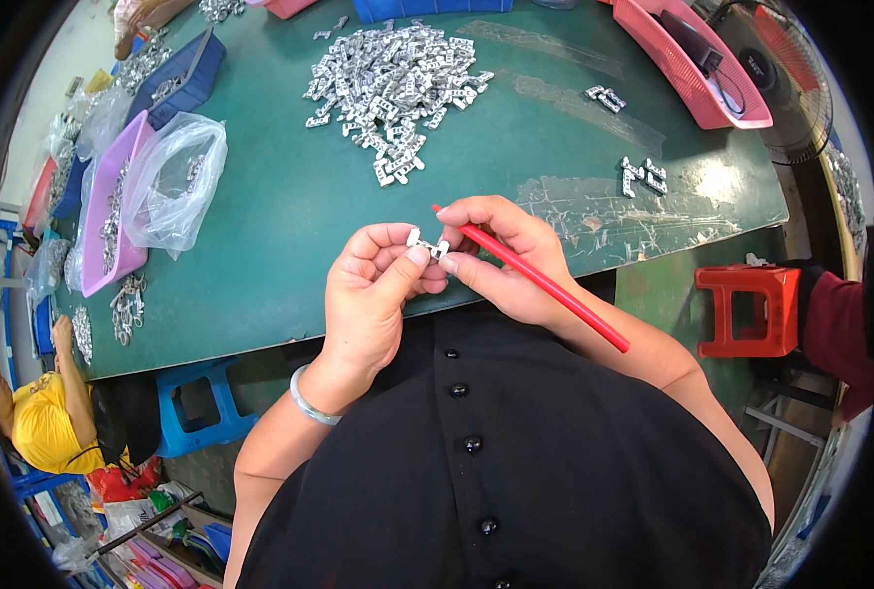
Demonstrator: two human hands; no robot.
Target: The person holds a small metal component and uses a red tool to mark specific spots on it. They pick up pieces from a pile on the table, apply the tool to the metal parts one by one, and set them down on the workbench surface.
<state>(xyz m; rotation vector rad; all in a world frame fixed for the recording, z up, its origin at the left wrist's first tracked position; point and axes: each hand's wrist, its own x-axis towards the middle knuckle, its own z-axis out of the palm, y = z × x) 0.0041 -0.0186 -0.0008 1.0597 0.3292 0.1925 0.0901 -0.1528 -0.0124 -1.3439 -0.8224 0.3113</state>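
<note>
Close to the table's near edge, my left hand (373, 285) pinches a small silvery metal part (425, 244) between thumb and fingers. My right hand (510, 255) meets it from the other side, its fingertips at the part's right end. A long red stick (550, 285), like a pen or thin rod, lies across my right hand, held at the index finger, its tip pointing up and left. Beyond both hands a large heap of similar metal parts (397, 83) spreads over the green table (270, 236).
Small groups of parts (643, 177) lie at the right. A pink basket (692, 69) with a black device and a fan (790, 79) stand far right. At left are a purple bin (118, 216), clear bag (177, 187) and blue bin (177, 79). A person in yellow (54, 422) sits left.
</note>
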